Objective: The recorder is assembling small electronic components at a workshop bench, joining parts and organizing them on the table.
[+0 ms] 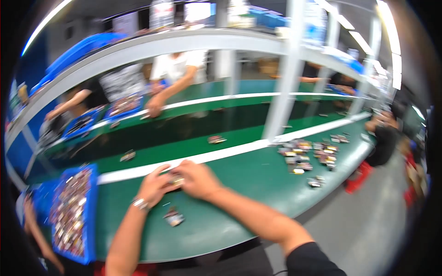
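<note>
1. Centre-low in frame, both my hands meet on the green table [239,184], just below its white stripe [138,172].
2. My left hand [154,186], watch [139,203] on the wrist, has its fingers curled onto a small pale part [177,181]; my right hand [199,179] closes on the same part from the other side. Fingers of both are together around it, though blur hides the exact grip.
3. Just below my hands, a second small dark piece [174,217] lies loose on the table, apart from them.
4. Lower left of frame: a blue tray [91,216] full of small mixed parts.
5. Right of centre: a cluster of small parts [311,156] spread on the table, well apart from my hands.
6. Upper left, across the dark belt [184,131]: another person's hand [155,106] by a blue bin [122,108].
</note>
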